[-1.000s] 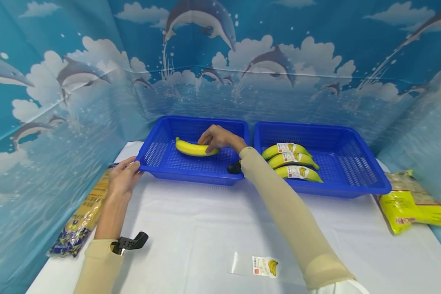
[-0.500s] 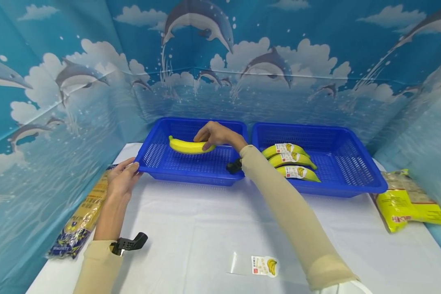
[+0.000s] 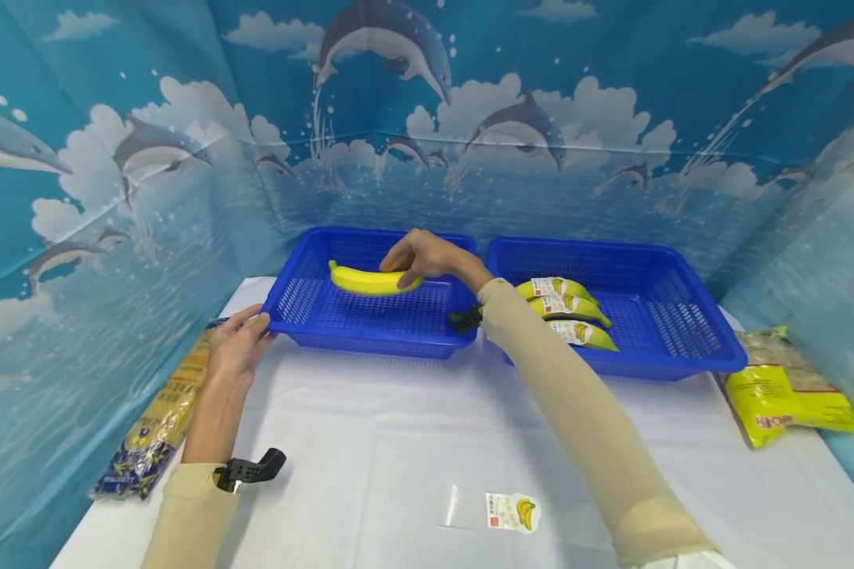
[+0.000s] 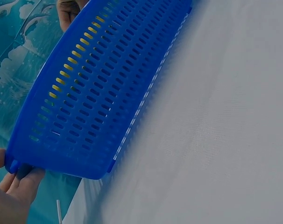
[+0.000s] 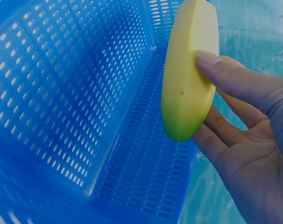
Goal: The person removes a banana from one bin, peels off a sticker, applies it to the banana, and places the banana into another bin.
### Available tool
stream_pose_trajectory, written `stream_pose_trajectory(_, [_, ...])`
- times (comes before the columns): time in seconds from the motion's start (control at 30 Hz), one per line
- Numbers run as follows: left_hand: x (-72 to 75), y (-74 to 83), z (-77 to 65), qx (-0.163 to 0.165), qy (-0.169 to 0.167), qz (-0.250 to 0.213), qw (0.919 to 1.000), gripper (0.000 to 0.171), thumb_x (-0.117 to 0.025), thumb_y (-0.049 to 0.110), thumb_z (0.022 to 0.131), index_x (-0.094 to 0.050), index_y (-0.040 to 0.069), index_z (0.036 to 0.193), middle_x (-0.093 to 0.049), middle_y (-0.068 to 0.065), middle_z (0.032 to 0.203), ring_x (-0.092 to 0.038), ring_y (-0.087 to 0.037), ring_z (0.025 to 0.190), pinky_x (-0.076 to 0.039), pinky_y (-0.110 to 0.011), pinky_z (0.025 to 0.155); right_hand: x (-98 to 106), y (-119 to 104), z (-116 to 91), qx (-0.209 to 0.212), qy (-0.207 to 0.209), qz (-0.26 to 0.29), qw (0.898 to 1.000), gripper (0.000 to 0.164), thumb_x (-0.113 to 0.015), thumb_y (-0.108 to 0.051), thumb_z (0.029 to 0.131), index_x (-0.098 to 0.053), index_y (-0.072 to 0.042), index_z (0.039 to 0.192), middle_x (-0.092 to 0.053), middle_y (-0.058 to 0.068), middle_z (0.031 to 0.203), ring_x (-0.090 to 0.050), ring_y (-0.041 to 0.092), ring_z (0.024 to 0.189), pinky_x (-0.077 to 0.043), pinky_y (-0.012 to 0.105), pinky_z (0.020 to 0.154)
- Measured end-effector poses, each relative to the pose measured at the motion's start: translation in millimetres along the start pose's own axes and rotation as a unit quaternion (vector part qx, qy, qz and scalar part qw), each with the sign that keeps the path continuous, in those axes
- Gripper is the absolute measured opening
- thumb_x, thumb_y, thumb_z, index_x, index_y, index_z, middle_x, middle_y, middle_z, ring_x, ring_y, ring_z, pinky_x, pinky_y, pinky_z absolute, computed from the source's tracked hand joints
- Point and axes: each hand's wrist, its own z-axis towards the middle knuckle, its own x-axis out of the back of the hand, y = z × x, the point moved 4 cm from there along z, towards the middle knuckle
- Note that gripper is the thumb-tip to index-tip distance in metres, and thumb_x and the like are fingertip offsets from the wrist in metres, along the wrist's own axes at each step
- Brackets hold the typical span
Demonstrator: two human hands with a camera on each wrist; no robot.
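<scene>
My right hand (image 3: 430, 254) pinches a yellow banana (image 3: 365, 281) near its right end, thumb in front and fingers behind. In the right wrist view the banana (image 5: 186, 88) is greenish at its blunt tip and hangs above the mesh floor of the left blue basket (image 3: 370, 346). At that basket's near left corner, my left hand (image 3: 238, 344) grips the rim between thumb and fingers, also seen with the basket wall (image 4: 85, 107) in the left wrist view. Several bananas with white labels (image 3: 565, 307) lie side by side in the right blue basket (image 3: 683, 367).
A spaghetti packet (image 3: 160, 419) lies along the left side of the white table (image 3: 327, 466). A yellow bag (image 3: 776, 395) sits to the right. Near the front lies a clear strip with a banana label (image 3: 514, 512). Dolphin-printed curtains (image 3: 370, 182) enclose the back and sides.
The right hand has raised the banana off the floor of the left basket, first slightly leftward, then a little back to the right. The left hand has stayed on the rim.
</scene>
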Motion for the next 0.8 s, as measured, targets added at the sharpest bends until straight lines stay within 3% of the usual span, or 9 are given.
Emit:
stream_pose_trajectory(0.23, [1.1, 0.0, -0.8, 0.001, -0.007, -0.012, 0.9999, 0.051, -0.059, 0.006, 0.109, -0.048, 0.002, 0.159, -0.057, -0.013, 0.144, -0.062, -0.018, 0.126, -0.049, -0.032, 0.114, 0, -2, -13, 0.01, -0.008, -0.008, 1.0, 0.042, -0.08, 0.006, 0.093, -0.073, 0.002, 0.134, -0.073, 0.02, 0.136, -0.069, 0.033, 0.129, -0.061, 0.039, 0.103])
stream_pose_trajectory(0.43, [-0.1, -0.8, -2.0, 0.006, -0.002, -0.018, 0.9998, 0.05, -0.06, 0.005, 0.109, -0.05, 0.002, 0.157, -0.059, -0.008, 0.132, -0.064, -0.016, 0.119, -0.052, -0.03, 0.112, 1, -4, -29, 0.016, -0.008, -0.017, 1.0, 0.042, -0.081, 0.005, 0.093, -0.074, 0.001, 0.134, -0.074, 0.018, 0.135, -0.07, 0.032, 0.128, -0.062, 0.038, 0.103])
stream_pose_trajectory(0.8, [-1.4, -0.2, -5.6, 0.006, 0.002, -0.008, 0.9999, 0.051, -0.059, 0.007, 0.11, -0.049, 0.003, 0.159, -0.056, -0.011, 0.143, -0.059, -0.021, 0.134, -0.051, -0.03, 0.112, 1, -6, -66, 0.052, -0.002, 0.019, 0.998, 0.041, -0.08, 0.008, 0.092, -0.073, 0.004, 0.132, -0.074, 0.021, 0.132, -0.072, 0.033, 0.123, -0.063, 0.035, 0.099])
